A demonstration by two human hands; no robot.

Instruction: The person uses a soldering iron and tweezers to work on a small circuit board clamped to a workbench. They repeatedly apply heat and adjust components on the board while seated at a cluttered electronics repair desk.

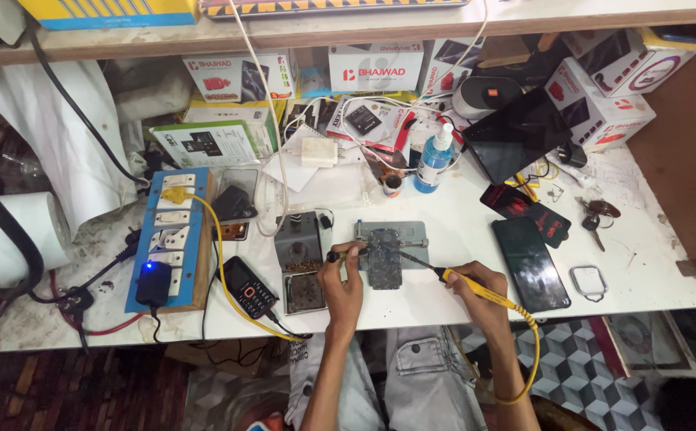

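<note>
On the white bench, right hand (475, 297) fingers gripping yellow soldering iron (475, 287), left hand (343, 283) fingers pinching tweezers (348, 255) over circuit board (384, 257).

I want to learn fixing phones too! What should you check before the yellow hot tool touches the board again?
1. Board sits in the metal holder: ok, it lies flat in the frame.
2. Right hand grips the yellow soldering iron by its handle: ok.
3. Iron tip points at the board: ok, though contact cannot be told.
4. Left hand steadies a thin dark tool at the board's left edge: ok.
5. Yellow cord is free: ok, it loops off the table edge below the wrist.
6. Black phone near the right hand, away from the iron: ok, beside it and apart.
</note>
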